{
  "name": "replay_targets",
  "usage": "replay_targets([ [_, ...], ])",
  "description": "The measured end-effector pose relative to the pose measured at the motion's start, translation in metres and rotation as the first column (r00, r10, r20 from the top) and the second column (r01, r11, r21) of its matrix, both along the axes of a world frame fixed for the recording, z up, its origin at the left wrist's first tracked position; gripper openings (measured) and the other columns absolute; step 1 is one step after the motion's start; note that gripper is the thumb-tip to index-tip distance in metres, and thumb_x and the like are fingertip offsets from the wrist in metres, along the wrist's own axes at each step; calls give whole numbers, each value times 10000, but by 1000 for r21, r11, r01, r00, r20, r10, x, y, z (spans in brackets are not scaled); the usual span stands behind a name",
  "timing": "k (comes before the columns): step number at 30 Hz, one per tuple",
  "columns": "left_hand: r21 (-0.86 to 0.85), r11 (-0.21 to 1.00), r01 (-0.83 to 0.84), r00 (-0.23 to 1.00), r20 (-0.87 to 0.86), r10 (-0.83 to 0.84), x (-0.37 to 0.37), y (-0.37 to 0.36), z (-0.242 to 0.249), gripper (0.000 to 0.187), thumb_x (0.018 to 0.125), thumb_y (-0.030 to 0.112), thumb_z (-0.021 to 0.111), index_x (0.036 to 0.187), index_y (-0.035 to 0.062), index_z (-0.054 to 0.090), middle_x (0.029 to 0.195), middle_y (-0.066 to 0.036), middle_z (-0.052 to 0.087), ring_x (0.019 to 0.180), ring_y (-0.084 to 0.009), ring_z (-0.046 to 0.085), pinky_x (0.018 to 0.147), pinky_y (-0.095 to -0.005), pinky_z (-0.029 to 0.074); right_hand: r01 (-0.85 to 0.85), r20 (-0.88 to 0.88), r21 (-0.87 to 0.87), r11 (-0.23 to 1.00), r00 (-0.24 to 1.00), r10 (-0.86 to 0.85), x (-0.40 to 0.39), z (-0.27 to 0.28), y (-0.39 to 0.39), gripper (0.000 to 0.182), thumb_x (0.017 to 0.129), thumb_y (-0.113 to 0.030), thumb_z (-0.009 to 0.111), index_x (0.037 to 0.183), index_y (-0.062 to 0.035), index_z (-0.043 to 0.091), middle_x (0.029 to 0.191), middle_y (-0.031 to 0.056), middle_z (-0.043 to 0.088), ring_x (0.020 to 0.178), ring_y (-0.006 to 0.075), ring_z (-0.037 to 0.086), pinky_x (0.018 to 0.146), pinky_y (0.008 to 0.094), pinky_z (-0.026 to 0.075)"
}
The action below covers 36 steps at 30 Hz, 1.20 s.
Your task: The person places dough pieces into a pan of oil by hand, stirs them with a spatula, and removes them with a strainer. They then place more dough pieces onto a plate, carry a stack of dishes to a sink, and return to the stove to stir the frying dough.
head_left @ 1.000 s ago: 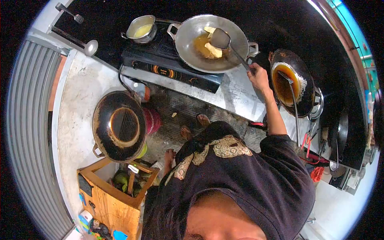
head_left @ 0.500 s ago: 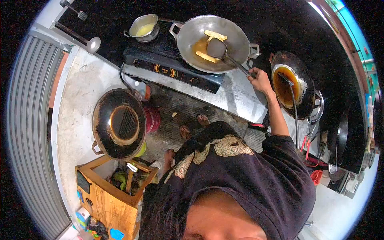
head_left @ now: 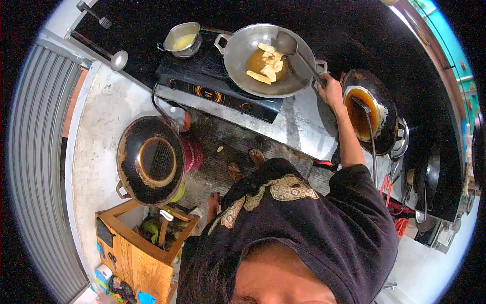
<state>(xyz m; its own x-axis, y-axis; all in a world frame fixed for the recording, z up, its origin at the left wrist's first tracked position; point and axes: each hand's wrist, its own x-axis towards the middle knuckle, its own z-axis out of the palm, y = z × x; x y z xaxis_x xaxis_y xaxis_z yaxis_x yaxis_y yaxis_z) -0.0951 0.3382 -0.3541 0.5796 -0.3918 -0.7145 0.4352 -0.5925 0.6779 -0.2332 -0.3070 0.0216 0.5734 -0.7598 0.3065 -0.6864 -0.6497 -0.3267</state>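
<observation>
My right hand is closed around the handle of a dark wok spatula, beside the right side of a grey wok. The spatula's head is raised over the wok's far side. Below and left of it, several pale yellow pieces of food lie clustered in brownish oil at the wok's bottom. One longer piece lies slightly apart on the near left. The wok stands on a black gas stove. My left hand is out of view.
A small pot with yellowish liquid stands left of the wok. Right of my hand, a blackened wok holds brown oil and a long-handled spatula. Another dark wok rests on the left counter, above a wooden cabinet.
The spatula has lifted from the wok's middle toward its far right side, and my right hand has moved slightly up. More food pieces now show in the oil, bunched together.
</observation>
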Motion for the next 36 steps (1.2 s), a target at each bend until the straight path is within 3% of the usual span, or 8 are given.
replay_targets([
  [3, 45, 998, -42, 997, -55, 45, -1, -2, -2, 406, 907, 392, 496, 926, -7, 569, 742, -122, 619, 637, -197, 606, 528, -321, 460, 21, -28, -19, 1000, 999, -22, 4, 1, -23, 284, 730, -134, 657, 991, -30, 613, 855, 242, 630, 849, 389, 616, 747, 438, 476],
  [7, 62, 998, -1, 1000, -17, 2, -2, 3, -11, 413, 910, 400, 475, 935, 0, 575, 776, -129, 614, 673, -214, 601, 559, -336, 459, -92, -31, -43, 995, 995, 91, -1, -2, -40, 332, 742, -150, 671, 1033, -12, 589, 785, 211, 639, 719, 334, 644, 656, 401, 490],
  [13, 98, 993, 59, 998, 28, -62, -5, 6, -13, 425, 914, 412, 444, 947, 12, 584, 827, -138, 608, 727, -240, 593, 605, -359, 456, 49, -22, 547, 836, 999, -44, -7, 13, -39, 307, 790, -160, 672, 1042, -10, 579, 603, 72, 577, 426, 97, 500, 397, 251, 368],
  [16, 114, 989, 93, 994, 48, -99, -5, 7, -14, 433, 916, 418, 429, 954, 17, 589, 853, -143, 605, 754, -253, 589, 628, -370, 455, 74, 3, 679, 730, 995, -104, 2, 15, -33, 309, 798, -151, 664, 1056, -10, 569, 586, 54, 573, 430, 97, 498, 386, 249, 363],
  [20, 134, 983, 122, 989, 69, -132, -5, 7, -15, 445, 918, 426, 408, 962, 25, 595, 887, -149, 600, 791, -271, 584, 659, -386, 453, 12, -53, 504, 864, 998, 16, 12, 15, -24, 281, 808, -158, 654, 1031, -3, 582, 552, 31, 555, 424, 89, 490, 401, 251, 374],
  [26, 171, 969, 179, 975, 102, -198, -9, 10, -16, 464, 922, 438, 377, 975, 36, 604, 938, -158, 594, 845, -296, 576, 705, -409, 451, -134, 74, 517, 846, 991, 112, 15, 40, -6, 213, 817, -144, 636, 990, -23, 606, 527, 20, 538, 396, 84, 463, 404, 255, 364],
  [32, 232, 928, 292, 927, 169, -334, -11, 11, -24, 487, 926, 450, 346, 988, 48, 613, 989, -168, 587, 899, -322, 568, 751, -431, 448, -250, 90, 337, 908, 968, 233, 10, 50, 9, 242, 800, -139, 641, 1016, -32, 615, 562, 40, 545, 482, 90, 512, 455, 276, 371],
  [36, 292, 853, 433, 830, 239, -503, -6, 12, -23, 503, 929, 458, 325, 997, 55, 619, 1023, -174, 583, 935, -340, 563, 782, -447, 447, -263, -21, 196, 945, 962, 272, 1, 55, 17, 309, 763, -130, 646, 1058, -44, 612, 650, 137, 592, 571, 220, 584, 542, 348, 436],
])
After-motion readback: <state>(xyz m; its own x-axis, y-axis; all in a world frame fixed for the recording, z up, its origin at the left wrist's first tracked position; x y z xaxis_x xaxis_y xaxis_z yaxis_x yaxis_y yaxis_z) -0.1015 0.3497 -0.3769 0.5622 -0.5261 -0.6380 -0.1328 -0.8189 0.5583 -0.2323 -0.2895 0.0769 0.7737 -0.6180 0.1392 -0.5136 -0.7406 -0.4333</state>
